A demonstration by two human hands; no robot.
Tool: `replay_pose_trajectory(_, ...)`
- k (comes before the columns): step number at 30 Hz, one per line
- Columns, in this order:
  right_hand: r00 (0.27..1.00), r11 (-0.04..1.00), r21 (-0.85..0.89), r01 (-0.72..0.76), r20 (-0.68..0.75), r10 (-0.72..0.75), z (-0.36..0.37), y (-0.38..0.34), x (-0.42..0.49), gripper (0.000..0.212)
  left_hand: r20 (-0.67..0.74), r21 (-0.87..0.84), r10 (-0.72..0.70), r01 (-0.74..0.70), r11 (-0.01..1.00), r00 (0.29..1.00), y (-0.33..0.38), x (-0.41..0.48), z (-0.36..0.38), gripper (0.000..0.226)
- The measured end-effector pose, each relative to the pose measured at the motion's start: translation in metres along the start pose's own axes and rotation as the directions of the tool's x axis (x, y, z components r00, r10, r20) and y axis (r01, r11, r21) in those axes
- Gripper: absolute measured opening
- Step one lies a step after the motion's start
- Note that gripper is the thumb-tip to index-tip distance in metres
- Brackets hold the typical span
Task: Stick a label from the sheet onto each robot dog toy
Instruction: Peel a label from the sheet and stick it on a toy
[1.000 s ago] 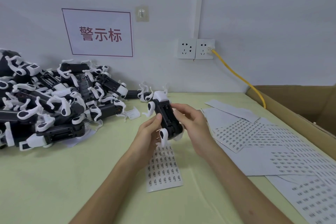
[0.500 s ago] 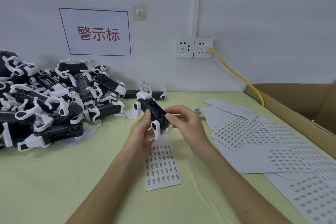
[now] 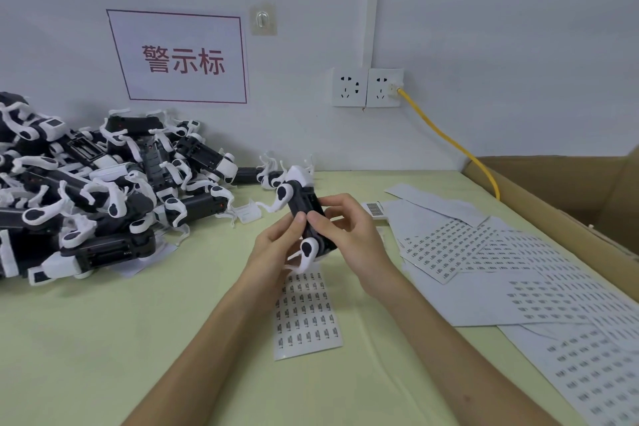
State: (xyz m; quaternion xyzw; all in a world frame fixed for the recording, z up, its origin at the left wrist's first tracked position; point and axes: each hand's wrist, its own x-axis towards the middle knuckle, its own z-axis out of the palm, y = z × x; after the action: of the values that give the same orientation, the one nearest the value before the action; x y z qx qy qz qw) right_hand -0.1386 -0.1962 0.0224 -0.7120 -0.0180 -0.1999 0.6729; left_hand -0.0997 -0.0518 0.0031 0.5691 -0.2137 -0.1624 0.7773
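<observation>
Likely a factory labelling bench, heaped robot dog toys (image 3: pixel 103 190), label sheets (image 3: pixel 518 273), wall sign (image 3: pixel 179 57), carton (image 3: pixel 587 197)

A black-and-white robot dog toy (image 3: pixel 304 214) is held above the table, lying lengthwise, white legs sticking out. Beneath it lies a narrow label sheet (image 3: pixel 306 315) printed with rows of small labels. More toys form a pile (image 3: pixel 96 190) at left.

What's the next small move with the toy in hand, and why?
Probably press the label flat with the thumbs, then set the toy aside. Both the left hand and right hand hold the robot dog toy above the label sheet, thumbs meeting on its dark body. The label itself is hidden.
</observation>
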Motion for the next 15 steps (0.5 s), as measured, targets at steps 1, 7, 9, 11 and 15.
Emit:
replay_pose_trajectory(1,1.0,1.0,-0.005,0.009,-0.002,-0.009,0.0,0.0,0.0,0.015,0.002,-0.016,-0.018,0.018,1.0,1.0,0.0,0.001,-0.002,0.05)
replay_pose_trajectory(7,0.994,0.998,-0.067,-0.007,0.109,0.014,-0.001,0.003,0.005,0.022,-0.092,-0.159,-0.107,0.091,0.983,0.99,0.0,0.004,-0.004,0.041)
replay_pose_trajectory(9,0.996,0.986,-0.161,0.037,0.08,-0.024,-0.004,0.002,0.007,0.019,-0.157,-0.22,-0.104,0.068,0.973,0.982,0.001,0.005,-0.006,0.033)
replay_pose_trajectory(11,0.997,0.968,-0.238,0.074,0.049,-0.064,-0.009,0.004,0.009,0.02,-0.225,-0.24,-0.078,0.022,0.971,0.971,0.002,0.006,-0.007,0.032)
replay_pose_trajectory(15,0.995,0.886,-0.452,0.101,0.063,-0.081,-0.015,0.01,0.009,0.022,-0.326,-0.307,-0.014,-0.092,0.947,0.945,0.006,0.006,-0.007,0.037)
